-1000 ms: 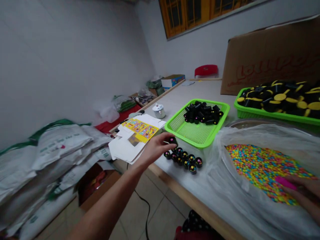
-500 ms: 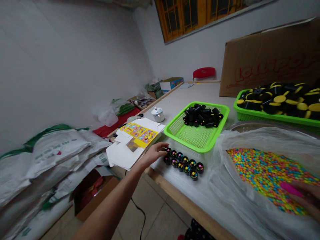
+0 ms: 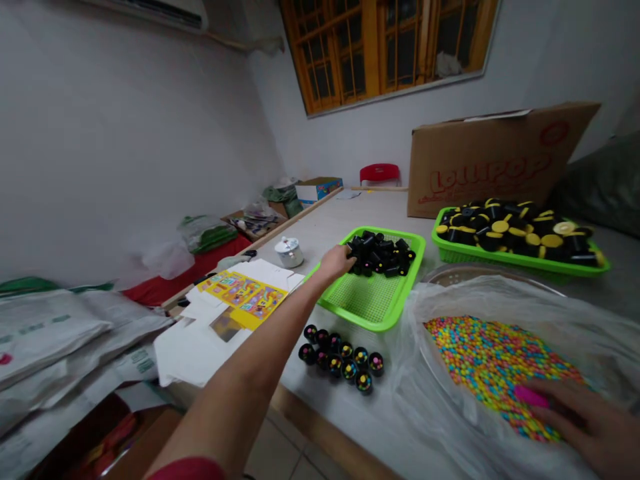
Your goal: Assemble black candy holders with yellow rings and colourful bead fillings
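Note:
My left hand (image 3: 336,261) reaches across into the near green basket (image 3: 370,303) and touches the pile of small black cups (image 3: 383,252) at its far end; its fingers curl round one of them, partly hidden. Several filled black cups (image 3: 343,358) with coloured candies stand in a cluster on the table before the basket. My right hand (image 3: 590,423) lies at the lower right on the heap of coloured candies (image 3: 493,357) in a plastic-lined tray and grips a pink scoop (image 3: 531,396).
A second green basket (image 3: 520,253) with black and yellow lids stands behind, in front of a cardboard box (image 3: 493,160). Yellow printed cartons (image 3: 243,297) and white sheets lie left, with a small white jar (image 3: 289,252). Sacks (image 3: 55,347) pile beside the table.
My left hand left the cluster of filled cups and stretched forward into the green basket to the black cups. The view tilted up. My right hand stayed on the candies.

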A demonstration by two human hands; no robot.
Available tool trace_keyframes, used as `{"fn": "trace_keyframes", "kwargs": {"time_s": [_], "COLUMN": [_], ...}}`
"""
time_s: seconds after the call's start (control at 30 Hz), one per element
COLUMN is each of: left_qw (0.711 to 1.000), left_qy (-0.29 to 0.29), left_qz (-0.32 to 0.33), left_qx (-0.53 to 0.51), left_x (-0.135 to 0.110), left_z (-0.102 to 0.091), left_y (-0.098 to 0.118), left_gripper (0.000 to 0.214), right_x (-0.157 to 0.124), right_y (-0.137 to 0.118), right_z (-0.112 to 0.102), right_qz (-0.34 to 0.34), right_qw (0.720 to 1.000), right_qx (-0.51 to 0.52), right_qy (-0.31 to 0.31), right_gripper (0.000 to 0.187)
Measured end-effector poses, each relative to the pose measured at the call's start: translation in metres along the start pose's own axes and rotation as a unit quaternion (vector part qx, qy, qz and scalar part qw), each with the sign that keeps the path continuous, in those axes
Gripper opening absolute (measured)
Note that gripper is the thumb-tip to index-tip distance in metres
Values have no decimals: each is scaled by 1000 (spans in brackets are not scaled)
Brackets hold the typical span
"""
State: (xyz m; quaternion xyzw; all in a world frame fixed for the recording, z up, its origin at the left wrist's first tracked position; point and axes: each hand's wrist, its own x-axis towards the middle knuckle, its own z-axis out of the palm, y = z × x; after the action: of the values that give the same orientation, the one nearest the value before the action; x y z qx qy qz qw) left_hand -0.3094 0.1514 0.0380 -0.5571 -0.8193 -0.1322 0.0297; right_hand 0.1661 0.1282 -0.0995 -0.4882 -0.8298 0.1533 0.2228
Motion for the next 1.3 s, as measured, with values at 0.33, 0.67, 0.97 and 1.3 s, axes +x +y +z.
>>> {"fn": "trace_keyframes", "kwargs": {"time_s": [0.33,0.67,0.97,1.3], "left_qw": [998,855,774,644], "left_qy": [-53,-28,-189,-336], "left_qz": [-28,-9,58,33], "left_qx": [-2,-517,-601,-686], "left_x": [56,-22,-101,-124], "left_z": [43,-18,-22,29], "left_y": [29,34,114,168], "left_gripper": [25,40,31,29], "right_x": [41,59,44,37], "right_y": [-78,-103,-96,-84], "right_z": [-53,-20,-36,-60], "right_qz": [-94,52,66,69], "right_qw": [959,942,934,921], "right_qx": [-226,255,313,372], "right_qy": [-143,-210,-158,-88], "right_gripper": [21,21,24,27]}}
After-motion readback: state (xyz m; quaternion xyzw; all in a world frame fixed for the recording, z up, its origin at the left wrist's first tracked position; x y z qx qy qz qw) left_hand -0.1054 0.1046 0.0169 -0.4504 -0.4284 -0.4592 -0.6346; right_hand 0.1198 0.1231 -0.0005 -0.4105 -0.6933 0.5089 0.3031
